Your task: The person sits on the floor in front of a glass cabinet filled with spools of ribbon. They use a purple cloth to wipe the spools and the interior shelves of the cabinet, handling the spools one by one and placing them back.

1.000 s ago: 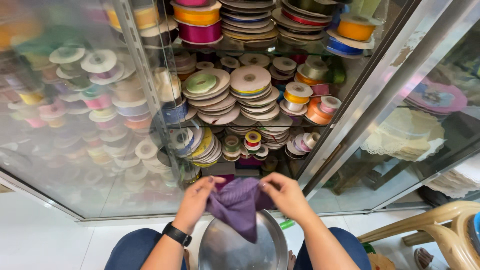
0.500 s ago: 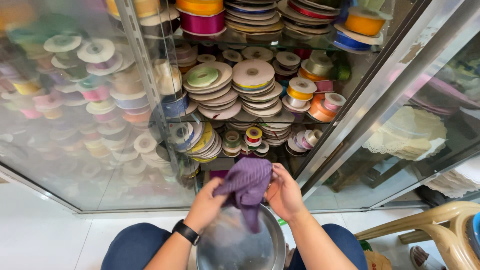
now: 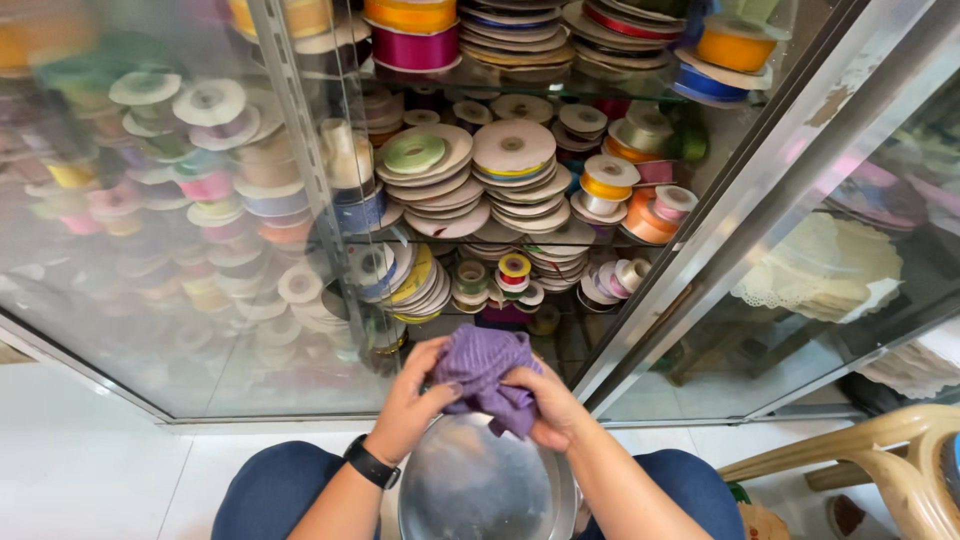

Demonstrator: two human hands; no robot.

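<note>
Cloth [image 3: 485, 375], purple, soft and light, is bunched in closed left hand [image 3: 412, 405] and right hand [image 3: 548, 405] above the pan's [image 3: 470, 490] far rim.

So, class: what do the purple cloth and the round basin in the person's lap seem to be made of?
Purple cloth: apparently soft woven or knitted fabric, matte; it bunches and folds between both hands.
Round basin: probably steel or aluminium, dull silver-grey; it shows a soft sheen and blurred reflections.
</note>
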